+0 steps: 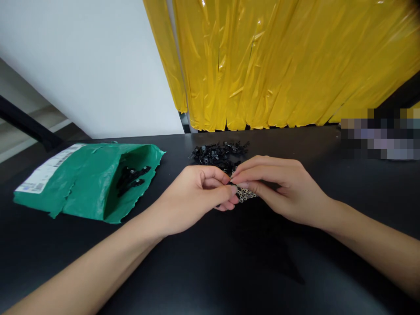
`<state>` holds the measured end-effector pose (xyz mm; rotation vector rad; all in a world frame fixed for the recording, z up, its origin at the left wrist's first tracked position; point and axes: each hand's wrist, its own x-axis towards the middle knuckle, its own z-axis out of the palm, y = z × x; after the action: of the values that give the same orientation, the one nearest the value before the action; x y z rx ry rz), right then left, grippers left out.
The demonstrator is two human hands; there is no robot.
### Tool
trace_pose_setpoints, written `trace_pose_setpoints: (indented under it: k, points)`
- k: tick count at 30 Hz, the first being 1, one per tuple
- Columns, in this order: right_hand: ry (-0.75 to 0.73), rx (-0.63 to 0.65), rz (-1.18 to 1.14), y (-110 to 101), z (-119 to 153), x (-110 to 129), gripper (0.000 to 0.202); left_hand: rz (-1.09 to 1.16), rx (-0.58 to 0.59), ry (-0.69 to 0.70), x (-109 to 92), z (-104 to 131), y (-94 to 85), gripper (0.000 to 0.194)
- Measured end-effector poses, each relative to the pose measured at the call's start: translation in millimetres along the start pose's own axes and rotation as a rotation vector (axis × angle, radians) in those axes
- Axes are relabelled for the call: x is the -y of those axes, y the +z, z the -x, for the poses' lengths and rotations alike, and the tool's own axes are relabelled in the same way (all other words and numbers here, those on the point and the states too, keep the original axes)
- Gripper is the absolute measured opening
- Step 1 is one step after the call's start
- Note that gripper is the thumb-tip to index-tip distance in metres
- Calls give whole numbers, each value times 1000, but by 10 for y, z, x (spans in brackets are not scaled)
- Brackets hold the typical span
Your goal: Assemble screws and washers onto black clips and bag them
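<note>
Your left hand [200,192] and right hand [285,186] meet fingertip to fingertip, near mid-view, just above the tabletop. Both sets of fingers are drawn in to a narrow pinch, thumbs against fingers. A tiny pale speck shows where the tips meet; it could be a small metal part, but your fingers cover most of it, so I can't tell what either grip has hold of.

Your left palm faces inward with the lower fingers curled under; your right comes in from the other side, knuckles up.

Right by the tips: small metal rings [245,194], bunched on the table between your hands, partly hidden by them. Just beyond those: a loose heap of small black clip-like parts [218,153], tangled together, near edge behind your fingers.

Out to your left, apart from the hand: green plastic mailer [88,183] lying flat, torn mouth gaping toward you and to the right. More black parts [131,177] sit inside the mouth, with bright round spots on them. White printed label [50,170] on its far-left end.

All of it is on a black tabletop [203,267]. Behind: white panel [98,61] at left, yellow plastic strip curtain [262,65] hanging centre to right
</note>
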<state>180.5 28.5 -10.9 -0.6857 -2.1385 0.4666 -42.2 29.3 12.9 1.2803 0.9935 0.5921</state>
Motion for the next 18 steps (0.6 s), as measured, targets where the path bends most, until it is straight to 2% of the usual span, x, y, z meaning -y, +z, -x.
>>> trace_pose_setpoints:
  k: [8, 13, 18]
  points:
    - [-7, 27, -38, -60, -10, 31, 19, 75, 79, -63, -84, 40, 7, 10]
    - [-2, 46, -97, -78, 4, 45, 23, 106, 160, -103, -55, 30, -39, 12]
    - [13, 35, -134, -73, -1, 80, 27, 234, 228, -134, -23, 21, -85, 13]
